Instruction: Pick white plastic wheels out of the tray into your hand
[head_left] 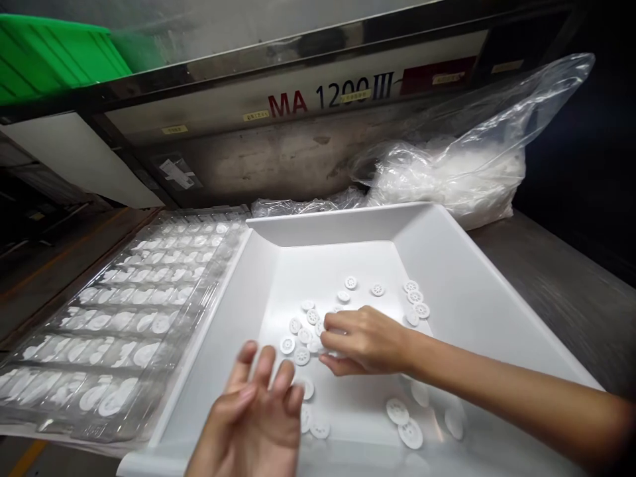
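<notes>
At far left sits a green crate; below it a clear, glossy blister tray holds white pieces in rows of shallow pockets; right of it a smooth white tub holds small round perforated white discs; the left hand hovers near, fingers spread and empty; the right hand curls over the middle discs, fingertips touching them; at far right lies a crinkled plastic bag.

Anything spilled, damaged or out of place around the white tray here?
Nothing stands out. Small white discs lie loose in the white tray, under the right hand and left hand. The clear blister tray lies flat alongside; the plastic bag looks intact.
</notes>
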`<state>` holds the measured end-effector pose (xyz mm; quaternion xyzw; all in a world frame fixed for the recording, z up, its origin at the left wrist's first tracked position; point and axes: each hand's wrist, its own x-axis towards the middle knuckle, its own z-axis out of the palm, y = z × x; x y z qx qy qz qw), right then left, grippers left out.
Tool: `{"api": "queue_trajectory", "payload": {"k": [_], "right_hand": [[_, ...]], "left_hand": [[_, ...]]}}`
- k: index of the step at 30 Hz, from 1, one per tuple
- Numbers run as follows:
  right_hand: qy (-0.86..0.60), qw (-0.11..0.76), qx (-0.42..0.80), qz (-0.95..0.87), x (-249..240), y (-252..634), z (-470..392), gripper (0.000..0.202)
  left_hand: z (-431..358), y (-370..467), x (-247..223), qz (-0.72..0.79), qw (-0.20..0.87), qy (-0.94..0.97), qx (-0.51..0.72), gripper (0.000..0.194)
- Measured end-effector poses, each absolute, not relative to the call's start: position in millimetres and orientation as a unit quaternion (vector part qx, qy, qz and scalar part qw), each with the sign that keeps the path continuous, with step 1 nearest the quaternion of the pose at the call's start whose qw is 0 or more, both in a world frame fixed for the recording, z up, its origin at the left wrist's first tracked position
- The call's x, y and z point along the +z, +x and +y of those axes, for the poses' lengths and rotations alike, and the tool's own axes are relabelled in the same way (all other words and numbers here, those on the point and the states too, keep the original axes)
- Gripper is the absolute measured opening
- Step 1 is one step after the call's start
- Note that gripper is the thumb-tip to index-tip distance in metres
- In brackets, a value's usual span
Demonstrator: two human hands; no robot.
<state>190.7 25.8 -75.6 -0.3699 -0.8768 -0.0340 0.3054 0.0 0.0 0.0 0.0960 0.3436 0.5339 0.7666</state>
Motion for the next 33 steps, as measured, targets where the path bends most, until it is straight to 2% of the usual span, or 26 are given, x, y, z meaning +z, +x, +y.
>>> {"api": "queue_trajectory", "payload": {"k": [3, 6, 11, 15, 17, 22, 29, 33], "right_hand": [[-0.408, 0.387, 0.013, -0.827, -42.3, 191.3, 21.8, 0.012], [-0.403, 0.425, 0.051, -0.809, -27.6, 184.7, 10.5, 0.009], [-0.319, 0.359, 0.060, -0.875, -31.4, 170.7, -1.9, 0.011], [-0.334, 0.306, 0.105, -0.886, -26.4, 174.9, 2.2, 0.033], [-0.327, 0.292, 0.147, -0.887, -20.6, 180.5, 3.6, 0.037], [-0.328, 0.308, 0.219, -0.866, -6.5, 191.4, 2.3, 0.027], [-0.373, 0.240, 0.283, -0.851, 6.6, 200.7, 0.8, 0.018], [-0.363, 0.251, 0.273, -0.855, 9.4, 204.6, -1.2, 0.016]], "left_hand": [[-1.4, 24.0, -11.8, 0.406, 0.784, -0.071, 0.465, 0.016], [-10.0, 43.6, -24.5, 0.343, 0.839, -0.122, 0.404, 0.020], [-15.4, 57.2, -25.0, 0.294, 0.855, -0.234, 0.357, 0.032], [-8.0, 55.1, -14.0, 0.296, 0.846, -0.245, 0.368, 0.032], [-5.4, 54.5, -10.2, 0.301, 0.842, -0.266, 0.360, 0.029], [-6.8, 57.1, -11.4, 0.296, 0.840, -0.260, 0.372, 0.014], [-9.7, 57.4, -12.1, 0.244, 0.874, -0.193, 0.374, 0.018], [-10.5, 56.7, -12.5, 0.245, 0.878, -0.197, 0.362, 0.015]]}}
